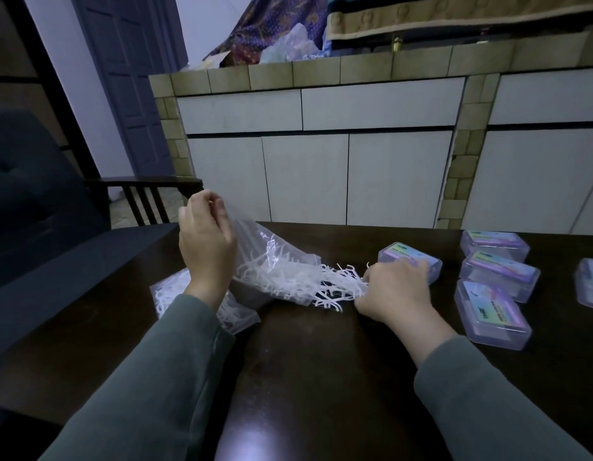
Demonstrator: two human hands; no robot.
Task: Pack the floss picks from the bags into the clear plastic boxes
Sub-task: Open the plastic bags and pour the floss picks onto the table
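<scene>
On the table (321, 354), picks (335, 286) are being gathered under the curled right hand (396, 291) at the bag (275, 267) mouth, its upper corner being pinched and lifted by the left hand (206, 242). Next, probably, a box (410, 262) must be opened.

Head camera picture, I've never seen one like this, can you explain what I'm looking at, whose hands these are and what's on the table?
There is no machine here. A person wears a camera on the head, so you look down at their own two hands over a dark table. The left hand lifts a clear bag by its end, tipping it. White floss picks spill out toward the right hand, which gathers them. A second bag of picks lies under the left arm. Five clear plastic boxes sit at the right; one is beside the right hand.
</scene>
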